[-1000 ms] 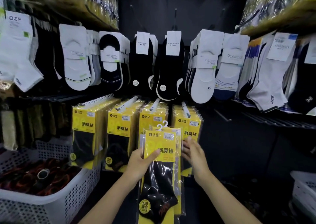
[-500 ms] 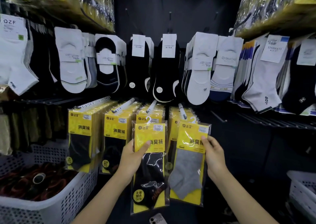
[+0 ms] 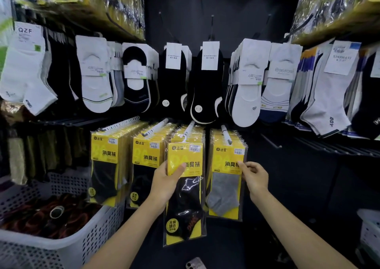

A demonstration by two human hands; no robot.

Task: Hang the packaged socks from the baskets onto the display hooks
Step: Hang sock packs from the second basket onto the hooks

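While the left hand (image 3: 165, 184) grips the black sock pack (image 3: 185, 207) at the lower edge of its yellow header card, thumb flat on the front and the other fingers hidden behind, the pack is held up in front of the third row of matching packs. Its small white hanger sits right at the tip of one of the display hooks (image 3: 189, 127); whether it is threaded on cannot be told. The pack is a clear, glossy sleeve with glare streaks, a black ankle sock inside and a round yellow sticker near the bottom.

Just to the right, the grey sock pack (image 3: 224, 194) hangs at the front of the next hook. The right hand (image 3: 256, 176) pinches its right edge between thumb and forefinger, with the remaining fingers (image 3: 254, 167) loosely curled.

Two more rows of the same yellow-carded packs (image 3: 104, 157) hang to the left on long rods with white tips. Above them hang black and white no-show socks (image 3: 207, 87) with white paper bands, and white ankle socks (image 3: 327, 104) fill the right wall. A shelf (image 3: 115, 7) overhead carries crinkled, shiny bagged stock against a dark back wall.

At lower left stands a white plastic basket (image 3: 98, 233) with perforated walls, holding dark, reddish packaged goods. Another white basket (image 3: 370, 229) shows at the right edge, and a phone (image 3: 195, 264) lies at the bottom of the view.
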